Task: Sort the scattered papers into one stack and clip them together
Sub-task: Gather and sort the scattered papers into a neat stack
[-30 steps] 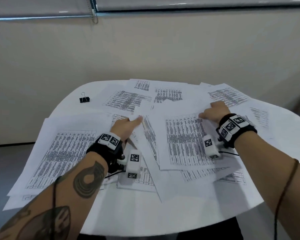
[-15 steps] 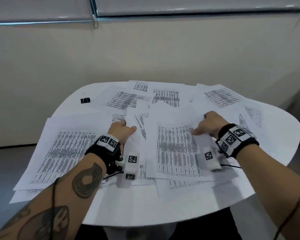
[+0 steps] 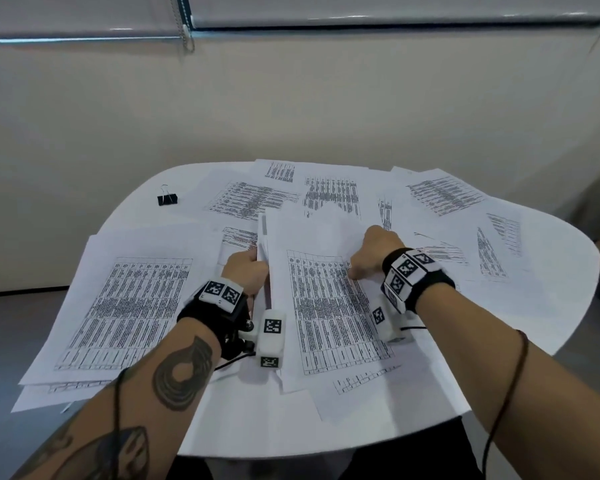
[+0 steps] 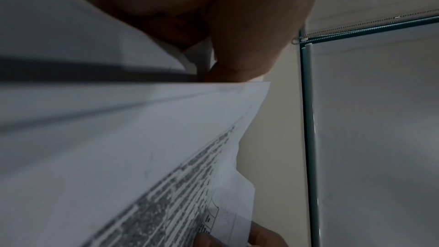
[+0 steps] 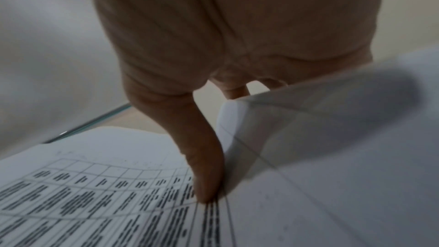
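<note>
Lying at the far left of the white table (image 3: 146,188), a black binder clip (image 3: 167,199) sits apart from the printed sheets. A large sheet (image 3: 125,306) covers the near-left area. The left hand (image 3: 246,271) has its fingers curled round the left edge of the gathered papers (image 3: 326,306) at centre. The right hand (image 3: 374,254) pinches their right edge, thumb (image 5: 204,176) pressed on the top sheet. More loose sheets (image 3: 444,195) spread over the far and right side.
</note>
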